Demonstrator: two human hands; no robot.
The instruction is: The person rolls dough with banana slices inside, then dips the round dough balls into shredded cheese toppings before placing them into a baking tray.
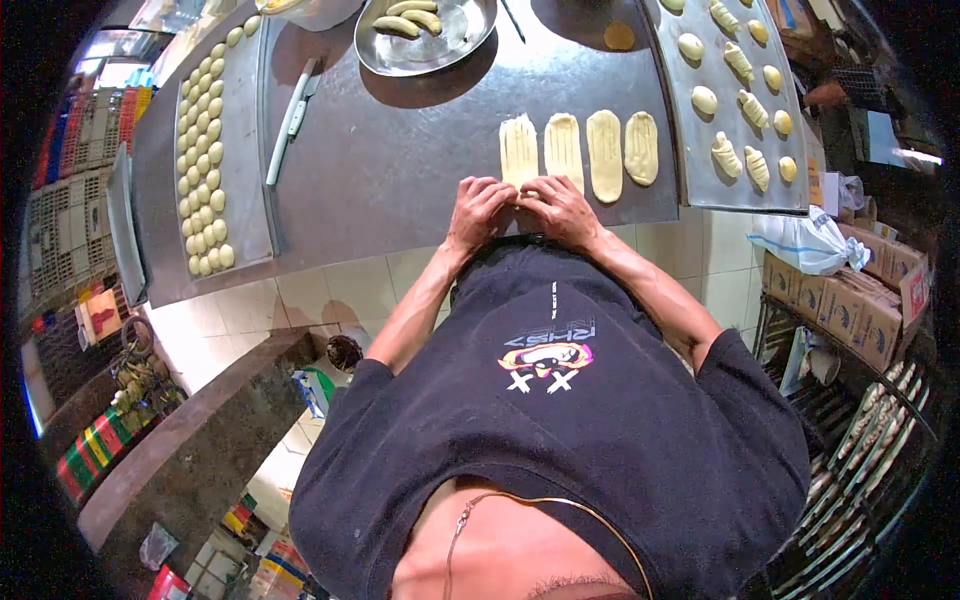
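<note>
A flattened, slit piece of dough [518,150] lies on the dark table close to its front edge. At its near end, my left hand [480,212] and my right hand [565,212] meet, fingers curled and pinched on the dough's edge. The fingers partly hide that end. Right of it lies a second slit dough piece [563,145], its near end beside my right hand. Two more flat dough ovals, one [604,155] and another [641,150] with faint lines, rest farther right.
A metal tray [690,160] at right bears dough rounds and wrapped rolls. On the left, a tray [245,130] carries many small dough balls. A long pale-handled knife [292,125] lies beside it. Bananas [405,22] sit in a round metal pan [450,52] at the back.
</note>
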